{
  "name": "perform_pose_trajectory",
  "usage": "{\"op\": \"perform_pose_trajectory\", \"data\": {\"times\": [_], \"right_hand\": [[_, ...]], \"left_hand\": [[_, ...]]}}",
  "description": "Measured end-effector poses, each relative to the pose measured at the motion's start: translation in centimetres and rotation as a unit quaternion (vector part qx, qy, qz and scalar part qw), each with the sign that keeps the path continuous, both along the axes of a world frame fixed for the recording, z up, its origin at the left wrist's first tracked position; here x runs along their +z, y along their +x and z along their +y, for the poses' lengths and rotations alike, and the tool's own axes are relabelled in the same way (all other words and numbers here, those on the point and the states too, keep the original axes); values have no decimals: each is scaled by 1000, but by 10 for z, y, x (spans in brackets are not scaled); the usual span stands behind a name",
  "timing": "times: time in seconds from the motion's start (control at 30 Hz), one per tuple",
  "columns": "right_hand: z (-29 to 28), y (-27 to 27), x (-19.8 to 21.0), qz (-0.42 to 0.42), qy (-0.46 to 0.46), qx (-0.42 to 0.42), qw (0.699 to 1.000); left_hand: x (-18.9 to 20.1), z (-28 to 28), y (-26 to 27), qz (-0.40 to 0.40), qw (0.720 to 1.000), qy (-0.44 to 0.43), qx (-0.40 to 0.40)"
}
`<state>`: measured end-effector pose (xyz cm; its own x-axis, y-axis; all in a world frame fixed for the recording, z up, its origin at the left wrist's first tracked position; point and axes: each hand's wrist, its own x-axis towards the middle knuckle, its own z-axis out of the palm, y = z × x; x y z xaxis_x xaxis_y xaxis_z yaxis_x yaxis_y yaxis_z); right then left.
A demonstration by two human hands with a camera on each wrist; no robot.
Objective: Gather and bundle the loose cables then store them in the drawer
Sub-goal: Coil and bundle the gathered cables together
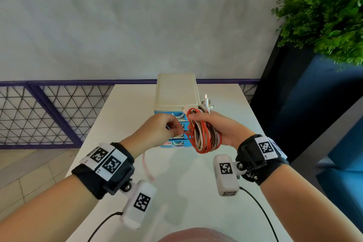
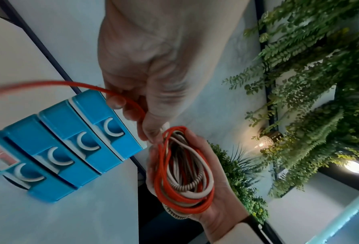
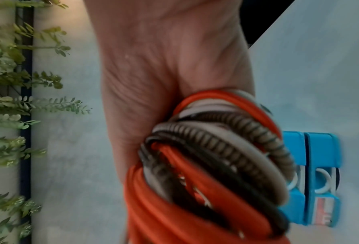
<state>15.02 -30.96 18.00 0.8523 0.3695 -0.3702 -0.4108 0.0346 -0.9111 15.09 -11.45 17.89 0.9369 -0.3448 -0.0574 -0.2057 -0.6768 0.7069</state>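
My right hand [image 1: 220,125] grips a coiled bundle of cables [image 1: 204,135], with orange, beige, black and striped loops, held in the air in front of the drawer unit. The same cable bundle [image 2: 185,171] lies across the right palm, and in the right wrist view the cable bundle [image 3: 216,165] fills the frame. My left hand [image 1: 163,127] pinches the loose orange cable end [image 2: 74,84] just left of the bundle. The loose tail [image 1: 147,167] hangs blurred toward the table. A small drawer unit [image 1: 175,94] with blue drawers [image 2: 74,145] stands behind the hands, all drawers closed.
The white table [image 1: 196,192] runs away from me with the drawer unit near its far end. A blue mesh railing [image 1: 49,108] is to the left. A dark blue planter with green foliage [image 1: 324,19] stands at the right.
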Motion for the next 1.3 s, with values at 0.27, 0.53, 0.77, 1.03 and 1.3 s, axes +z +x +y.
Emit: {"op": "perform_pose_trajectory", "data": {"times": [0.27, 0.53, 0.77, 1.03, 1.3], "right_hand": [[11, -4, -11, -26, -29, 41, 998], [-15, 6, -21, -50, -113, -143, 982], [5, 4, -24, -65, -65, -154, 984], [13, -2, -18, -84, 25, -92, 992], [-22, 14, -18, 1, 122, -270, 955]], "left_hand": [[-8, -3, 3, -87, 996, -9, 30], [-1, 27, -1, 274, 928, -237, 85], [13, 2, -16, 379, 858, -340, 73], [18, -20, -22, 396, 886, -240, 23], [-5, 12, -24, 438, 865, -242, 18]]}}
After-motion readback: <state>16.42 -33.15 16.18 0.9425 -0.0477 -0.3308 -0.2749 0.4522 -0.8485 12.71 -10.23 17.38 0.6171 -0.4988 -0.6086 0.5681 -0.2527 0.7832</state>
